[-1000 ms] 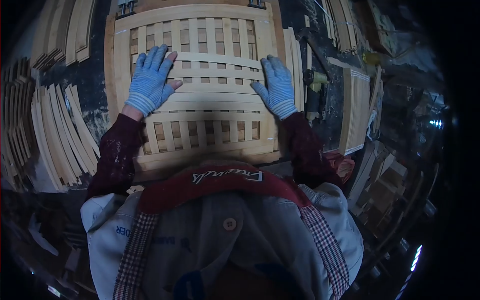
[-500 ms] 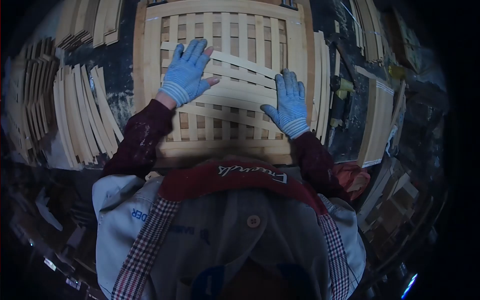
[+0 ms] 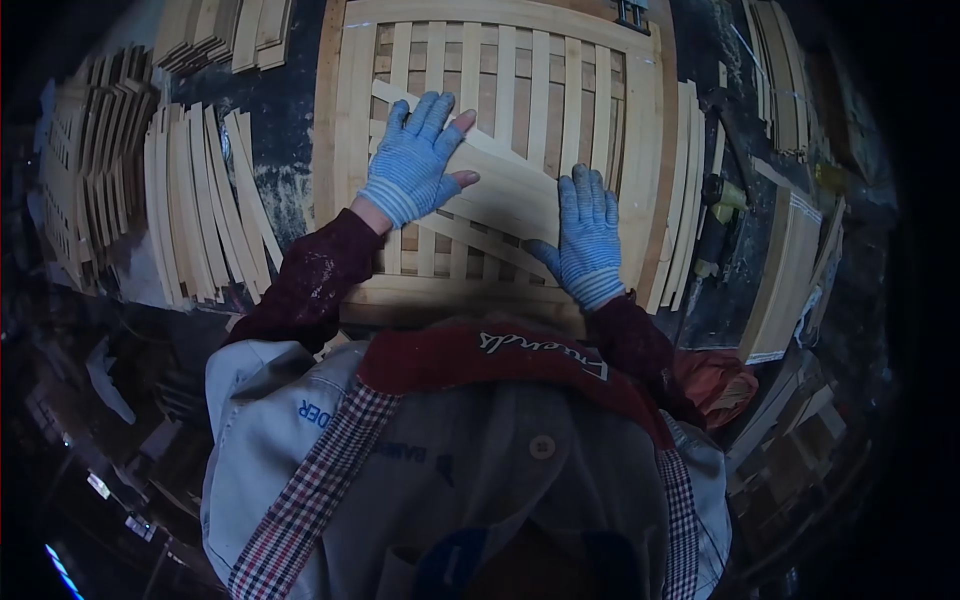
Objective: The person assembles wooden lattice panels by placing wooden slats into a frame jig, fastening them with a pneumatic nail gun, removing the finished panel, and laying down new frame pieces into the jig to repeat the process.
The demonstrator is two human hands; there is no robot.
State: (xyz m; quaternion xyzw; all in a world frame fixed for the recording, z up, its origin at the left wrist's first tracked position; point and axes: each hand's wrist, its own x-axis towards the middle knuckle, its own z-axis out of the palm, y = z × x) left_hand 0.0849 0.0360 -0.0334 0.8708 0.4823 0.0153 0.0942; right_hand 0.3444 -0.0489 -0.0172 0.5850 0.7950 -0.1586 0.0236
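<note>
A wooden frame with a lattice of crossed slats lies in front of me. Several loose thin wooden slats rest slantwise across the lattice, mostly side by side. My left hand, in a blue striped glove with bare thumb and index fingertips, lies on their left part with its fingers stretched out. At their right ends my right hand, gloved too, has straight fingers pointing away from me and its thumb out to the side. The palms hide the slat parts beneath them.
Loose strips lie left of the frame, with stacked wood pieces farther left. On the right are more strips, a dark tool with a yellowish-green part and a bundle of boards. A dark metal fitting sits at the frame's far edge.
The loose slats, spread apart before, now lie closer together under my hands and slant more steeply. The whole view has shifted, so the frame appears farther right.
</note>
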